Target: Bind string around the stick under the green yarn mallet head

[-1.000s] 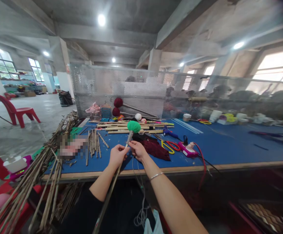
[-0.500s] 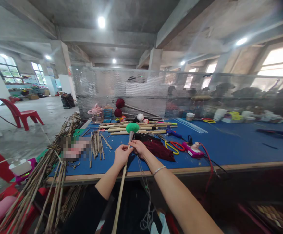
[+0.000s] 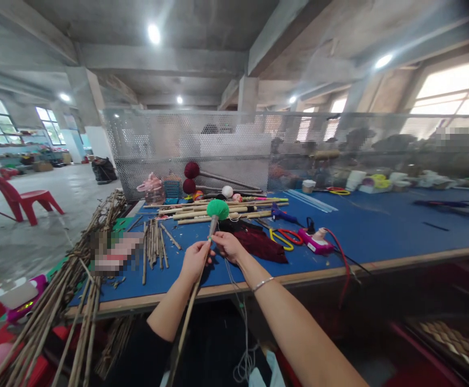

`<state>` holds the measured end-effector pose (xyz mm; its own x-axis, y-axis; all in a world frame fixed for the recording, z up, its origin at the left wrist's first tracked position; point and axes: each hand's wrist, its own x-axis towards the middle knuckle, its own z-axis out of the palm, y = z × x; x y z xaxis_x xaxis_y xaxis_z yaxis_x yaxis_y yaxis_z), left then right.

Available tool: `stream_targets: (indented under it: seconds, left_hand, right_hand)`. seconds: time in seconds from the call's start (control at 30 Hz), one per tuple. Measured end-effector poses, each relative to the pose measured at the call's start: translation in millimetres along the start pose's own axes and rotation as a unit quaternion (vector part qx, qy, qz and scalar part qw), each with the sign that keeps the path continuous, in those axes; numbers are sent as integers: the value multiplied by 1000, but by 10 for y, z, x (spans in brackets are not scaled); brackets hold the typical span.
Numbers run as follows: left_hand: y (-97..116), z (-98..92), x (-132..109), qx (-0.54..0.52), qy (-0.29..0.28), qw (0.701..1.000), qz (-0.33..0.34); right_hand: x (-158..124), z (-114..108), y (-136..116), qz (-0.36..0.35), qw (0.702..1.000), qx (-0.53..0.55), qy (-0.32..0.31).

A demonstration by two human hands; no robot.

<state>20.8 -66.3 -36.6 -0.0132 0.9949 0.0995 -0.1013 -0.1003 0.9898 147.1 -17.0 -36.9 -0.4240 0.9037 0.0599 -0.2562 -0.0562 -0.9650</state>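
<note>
Blue tabletop (image 3: 396, 231) lies open right of the power strip (image 3: 316, 243) — leftward, bundled sticks (image 3: 70, 269) block passage.

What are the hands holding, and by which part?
A stick with a green ball top: the left hand grips it below the grey wrap. The right hand pinches at the wrap's lower end, stick or string unclear.

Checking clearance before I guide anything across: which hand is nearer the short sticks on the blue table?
Left. The left hand, gripping the long stick, is to the right of the short sticks; the right hand is beyond it, farther right.
</note>
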Motion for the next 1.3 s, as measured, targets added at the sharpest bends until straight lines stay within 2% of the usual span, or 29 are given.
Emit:
stream_targets:
  seconds: [0.1, 0.2, 0.33, 0.47, 0.6, 0.67, 0.83, 0.97, 1.17, 1.3]
  left_hand:
    - [-35, 30, 4, 11, 51, 998, 32]
    - [-37, 29, 4, 7, 62, 998, 11]
    - [12, 3, -11, -28, 35, 999, -26]
    - [11, 14, -16, -20, 1, 1000, -22]
    - [-43, 46, -9, 20, 69, 997, 40]
    - [-49, 47, -11, 33, 84, 995, 49]
    - [-4, 9, -20, 0, 48, 999, -16]
    - [1, 2, -17, -26, 15, 999, -34]
    - [-77, 41, 2, 31, 82, 995, 54]
    - [-78, 27, 5, 28, 75, 996, 38]
  right_hand:
    - [11, 4, 7, -5, 1000, -2, 17]
    - [11, 15, -4, -3, 1000, 4, 5]
    - [-2, 24, -29, 14, 1000, 11, -25]
    - [-6, 15, -22, 16, 1000, 8, -6]
    - [6, 9, -4, 6, 1000, 2, 18]
    - [10, 12, -5, 11, 1000, 1, 17]
    - [5, 17, -32, 29, 999, 7, -17]
    - [3, 7, -32, 22, 1000, 7, -15]
    - [6, 6, -20, 17, 1000, -8, 12]
    - [-1, 10, -30, 23, 1000, 1, -12]
